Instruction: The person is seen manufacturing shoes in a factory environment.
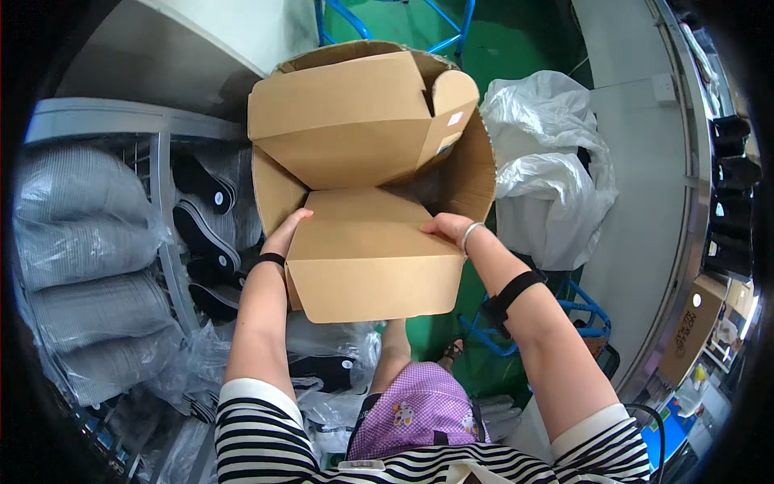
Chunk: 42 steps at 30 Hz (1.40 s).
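Note:
A plain brown cardboard box (367,230) is in front of me, held at both sides. My left hand (291,229) closes on its left edge, thumb on top and the other fingers mostly hidden. At the right edge my right hand (448,228) grips it, thumb on the top panel. Just beyond stands another brown cardboard piece (339,113), with a rounded tab and small white labels; whether it joins the held box I cannot tell. Both are over a large open carton (481,165), whose walls show behind and to the right.
On the left, a grey metal rack (165,202) holds plastic-wrapped stacks (85,218) and black shoes (205,234). A white plastic sack (548,161) stands right of the carton. Blue-framed stools (592,310) are at right and far. Shelves with a brown box (689,331) line the right.

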{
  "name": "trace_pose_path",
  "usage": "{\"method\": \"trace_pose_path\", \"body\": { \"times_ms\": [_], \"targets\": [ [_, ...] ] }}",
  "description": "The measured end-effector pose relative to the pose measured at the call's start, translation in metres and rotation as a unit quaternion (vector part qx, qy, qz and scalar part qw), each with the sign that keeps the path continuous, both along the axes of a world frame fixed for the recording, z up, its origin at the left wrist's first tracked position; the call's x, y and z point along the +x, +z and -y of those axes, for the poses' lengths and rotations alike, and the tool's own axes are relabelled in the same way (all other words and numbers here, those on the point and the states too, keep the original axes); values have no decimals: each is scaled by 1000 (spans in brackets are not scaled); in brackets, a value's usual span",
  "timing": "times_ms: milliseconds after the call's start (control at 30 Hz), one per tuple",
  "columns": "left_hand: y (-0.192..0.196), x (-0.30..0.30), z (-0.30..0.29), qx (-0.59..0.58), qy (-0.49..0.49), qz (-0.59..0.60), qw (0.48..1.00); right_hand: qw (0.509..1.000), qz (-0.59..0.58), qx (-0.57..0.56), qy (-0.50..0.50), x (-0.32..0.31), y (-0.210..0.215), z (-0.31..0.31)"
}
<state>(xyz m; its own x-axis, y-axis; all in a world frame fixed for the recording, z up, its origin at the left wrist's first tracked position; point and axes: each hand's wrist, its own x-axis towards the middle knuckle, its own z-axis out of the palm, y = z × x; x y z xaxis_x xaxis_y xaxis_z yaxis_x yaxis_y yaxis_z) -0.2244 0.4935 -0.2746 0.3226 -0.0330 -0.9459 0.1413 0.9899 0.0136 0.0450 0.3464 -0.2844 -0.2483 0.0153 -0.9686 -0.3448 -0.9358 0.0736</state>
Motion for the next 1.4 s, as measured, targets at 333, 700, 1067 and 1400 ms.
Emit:
{"method": "trace_pose_path", "body": {
  "times_ms": [333,700,1067,1400],
  "targets": [
    [2,-76,-46,272,-403,-95,869,900,266,211,273,-23,48,-8],
    [209,71,50,494,-270,-83,822,875,437,206,-35,-26,150,355],
    [291,233,452,432,-618,149,640,831,462,-78,-299,-203,191,688],
    [296,204,769,203,-801,296,479,575,479,85,-658,-241,295,864]
  ]
}}
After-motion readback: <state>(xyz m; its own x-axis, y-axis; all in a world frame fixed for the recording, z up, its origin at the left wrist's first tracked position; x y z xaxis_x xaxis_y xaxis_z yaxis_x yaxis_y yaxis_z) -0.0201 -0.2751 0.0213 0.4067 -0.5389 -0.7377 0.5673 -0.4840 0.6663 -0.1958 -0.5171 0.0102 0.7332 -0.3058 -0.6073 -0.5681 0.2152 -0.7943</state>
